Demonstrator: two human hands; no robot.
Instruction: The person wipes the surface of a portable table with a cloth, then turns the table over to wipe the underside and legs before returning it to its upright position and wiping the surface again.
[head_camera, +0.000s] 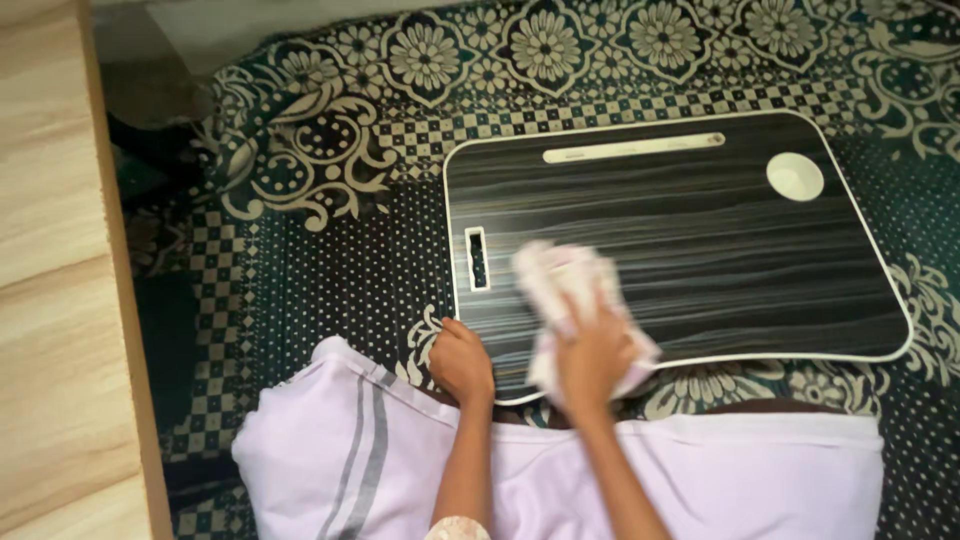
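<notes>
Head view: a crumpled pale pink and white cloth (570, 285) is being pressed flat under the right hand (592, 358), whose fingers are lying spread over its near part rather than closing around it, so the cloth is being held down by the palm and not pinched. The cloth is lying on the near left part of a dark wood-grain lap desk (700, 250) with a white edge band. The near left corner of that desk is being gripped by the left hand (461, 362), its fingers curled shut over the rim.

Set into the desk top are a narrow vertical slot (477, 258) near the left edge, just beside the cloth, a long pale groove (633, 147) along the far edge, and a round white cup recess (795, 176) at the far right corner, well apart from both hands.

The desk is standing on a dark green and cream patterned bedspread (330, 150). A pale lilac garment with grey stripes (350, 450) is being worn over the knees below the forearms. A light wooden panel (55, 270) is running down the left side.
</notes>
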